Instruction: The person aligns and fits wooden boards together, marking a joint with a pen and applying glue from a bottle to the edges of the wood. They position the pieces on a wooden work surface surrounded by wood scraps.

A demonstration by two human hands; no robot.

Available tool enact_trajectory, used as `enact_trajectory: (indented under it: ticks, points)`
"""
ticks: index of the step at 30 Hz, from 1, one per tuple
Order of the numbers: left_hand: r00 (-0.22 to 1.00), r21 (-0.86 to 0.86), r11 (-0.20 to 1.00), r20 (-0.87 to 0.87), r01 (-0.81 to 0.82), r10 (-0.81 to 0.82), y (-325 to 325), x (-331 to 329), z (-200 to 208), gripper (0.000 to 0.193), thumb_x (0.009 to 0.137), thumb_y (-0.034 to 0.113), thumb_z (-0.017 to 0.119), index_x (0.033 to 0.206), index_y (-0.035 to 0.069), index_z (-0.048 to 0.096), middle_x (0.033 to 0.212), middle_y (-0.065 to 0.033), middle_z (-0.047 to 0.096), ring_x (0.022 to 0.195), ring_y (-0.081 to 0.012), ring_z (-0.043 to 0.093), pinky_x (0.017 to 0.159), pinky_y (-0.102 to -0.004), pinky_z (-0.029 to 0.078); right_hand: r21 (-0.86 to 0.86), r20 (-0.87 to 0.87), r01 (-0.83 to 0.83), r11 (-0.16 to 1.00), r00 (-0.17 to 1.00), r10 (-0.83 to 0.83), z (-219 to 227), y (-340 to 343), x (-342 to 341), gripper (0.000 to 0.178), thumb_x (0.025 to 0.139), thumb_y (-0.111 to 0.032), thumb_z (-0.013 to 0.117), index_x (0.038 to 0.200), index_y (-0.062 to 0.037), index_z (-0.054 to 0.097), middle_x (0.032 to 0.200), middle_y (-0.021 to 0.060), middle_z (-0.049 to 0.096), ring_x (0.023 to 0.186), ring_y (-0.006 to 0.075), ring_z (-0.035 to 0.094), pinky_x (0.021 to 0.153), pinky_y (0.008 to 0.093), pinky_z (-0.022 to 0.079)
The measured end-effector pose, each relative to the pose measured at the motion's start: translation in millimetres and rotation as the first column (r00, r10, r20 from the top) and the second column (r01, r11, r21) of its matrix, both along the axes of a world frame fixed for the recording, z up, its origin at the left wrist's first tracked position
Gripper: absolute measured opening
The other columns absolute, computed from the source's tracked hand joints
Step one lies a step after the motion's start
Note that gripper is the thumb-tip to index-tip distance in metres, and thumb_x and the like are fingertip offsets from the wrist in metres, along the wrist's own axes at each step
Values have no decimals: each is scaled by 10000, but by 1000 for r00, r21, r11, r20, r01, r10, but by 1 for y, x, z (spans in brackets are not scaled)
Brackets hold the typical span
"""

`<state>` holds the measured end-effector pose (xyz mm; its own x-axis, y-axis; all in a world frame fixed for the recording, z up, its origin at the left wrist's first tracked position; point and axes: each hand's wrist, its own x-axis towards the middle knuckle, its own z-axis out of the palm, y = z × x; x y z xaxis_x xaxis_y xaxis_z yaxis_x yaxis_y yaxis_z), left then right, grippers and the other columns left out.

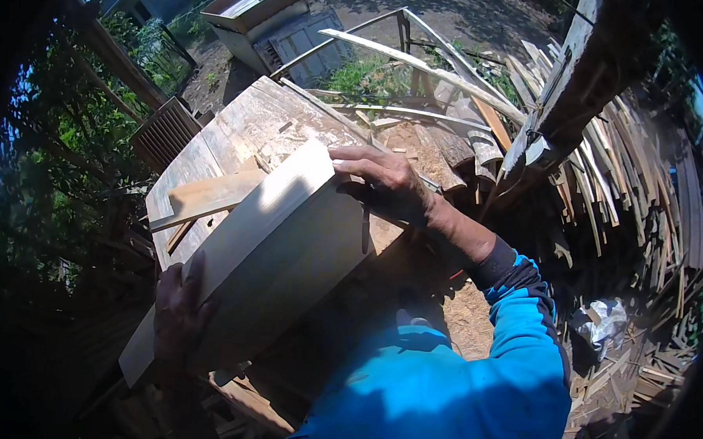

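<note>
A long, pale wooden board (pixel 287 252) slants across the worktable, tilted up on edge so that its narrow edge and one wide face show. My right hand (pixel 385 178) grips its far right end, fingers bent over the top corner. Toward the near left end my left hand (pixel 181 310), in shadow, wraps its fingers over the upper edge. The undersides of both grips are hidden. Behind the board, a shorter wooden piece (pixel 207 200) lies on the tabletop (pixel 250 117).
A thick wooden post (pixel 557 95) rises at the right, close to my right arm. Long wood strips (pixel 621 161) are heaped beyond it. A slatted panel (pixel 165 135) stands left of the table, and a wooden box (pixel 254 27) at the back. A silvery bag (pixel 600 326) lies lower right.
</note>
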<state>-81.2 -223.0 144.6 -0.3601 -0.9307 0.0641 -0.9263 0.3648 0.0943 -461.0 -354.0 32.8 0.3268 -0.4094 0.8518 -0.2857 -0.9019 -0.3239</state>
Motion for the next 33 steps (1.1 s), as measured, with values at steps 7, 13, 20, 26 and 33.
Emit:
enact_trajectory:
  ticks: [7, 13, 20, 26, 33]
  points:
    - [999, 87, 996, -20, 34, -33, -15, 5, 0, 740, 842, 373, 653, 1491, 101, 425, 1186, -222, 507, 1073, -417, 510, 932, -488, 429, 383, 608, -588, 713, 741, 285, -63, -35, 9, 1039, 714, -129, 891, 1539, -41, 265, 1483, 200, 460, 1407, 292, 416, 1171, 458, 327]
    - [996, 127, 992, 79, 28, -38, -12, 12, 4, 787, 933, 556, 544, 1551, 122, 322, 1259, -240, 493, 1099, -418, 522, 929, -506, 441, 231, 829, -864, 446, 415, 375, -60, -50, 43, 919, 688, -219, 907, 1459, -36, 443, 1502, 146, 451, 1375, 266, 448, 1135, 400, 360]
    - [992, 150, 988, 118, 20, -38, -25, 19, 2, 755, 975, 544, 493, 1558, 109, 290, 1331, -266, 464, 1163, -440, 506, 953, -506, 435, 91, 613, -662, 744, 626, 482, -58, -69, 43, 679, 677, -144, 850, 1316, -88, 627, 1358, 204, 550, 1225, 368, 557, 1047, 425, 455]
    - [989, 207, 978, 136, 29, -58, -34, 25, 4, 769, 978, 518, 502, 1559, 75, 261, 1334, -292, 459, 1166, -461, 500, 952, -526, 431, 36, 715, -681, 731, 528, 457, -59, -80, 63, 758, 681, -168, 835, 1388, -153, 563, 1148, 140, 577, 1076, 328, 576, 975, 407, 478]
    - [986, 219, 976, 163, -3, -33, -38, 26, 2, 780, 973, 526, 511, 1568, 101, 240, 1321, -285, 475, 1139, -446, 516, 916, -531, 453, 268, 745, -732, 626, 570, 347, -53, -72, 53, 1142, 578, -208, 908, 1540, -114, 301, 1391, 149, 528, 1293, 317, 527, 1094, 431, 423]
